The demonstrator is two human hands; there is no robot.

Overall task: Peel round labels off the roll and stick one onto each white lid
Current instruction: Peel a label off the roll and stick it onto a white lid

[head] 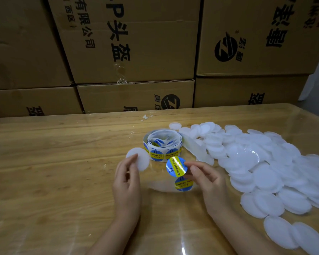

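Pinching a glossy round label (pixel 176 166) in right hand (pixel 208 181), holding a matte white lid (pixel 140 157) in left hand (pixel 126 183), roll (pixel 163 146) at twelve o'clock.

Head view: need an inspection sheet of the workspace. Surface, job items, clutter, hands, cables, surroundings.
Surface: wooden table, glossy, showing reflections.
Job's things: label roll lies flat, loosely wound; pile of lids on the right, none visibly labelled; second label lies nearer the person, on what I cannot tell.
Clutter: pale scrap near the far edge.
Hands: left hand holds a white lid by its edge; right hand pinches a peeled label, clear of the lid.
Cables: nothing seen.
Surroundings: stacked cardboard boxes behind the table.
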